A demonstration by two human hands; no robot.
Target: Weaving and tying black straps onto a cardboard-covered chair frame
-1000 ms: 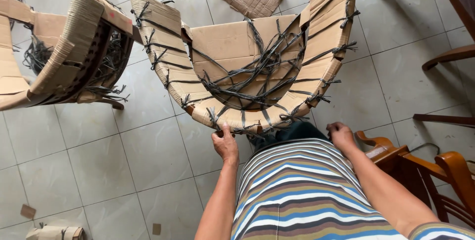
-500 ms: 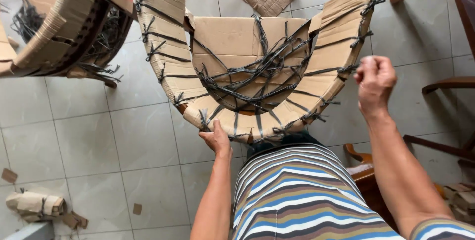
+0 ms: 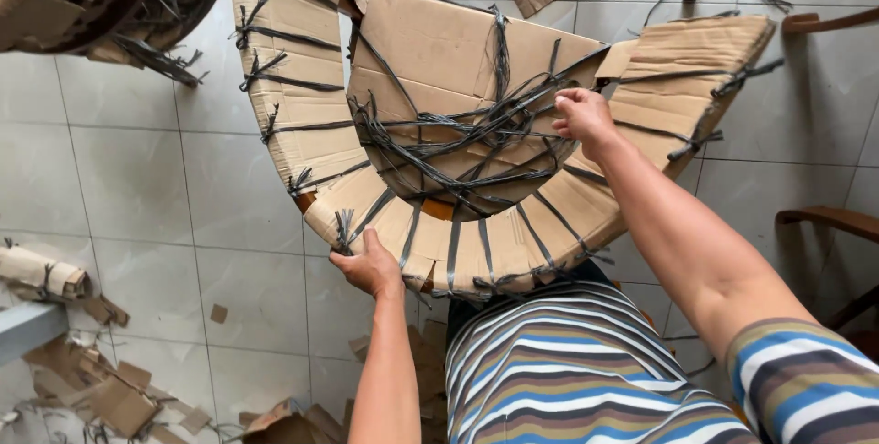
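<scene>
The left hand (image 3: 369, 265) grips the rim of the cardboard-wrapped chair (image 3: 439, 59). The right hand (image 3: 582, 116) pinches a grey strap (image 3: 476, 128). Cardboard scraps (image 3: 110, 394) lie on the floor (image 3: 156, 188).

Curved cardboard-wrapped frame (image 3: 476, 224), dark straps (image 3: 439, 133), tilted
</scene>
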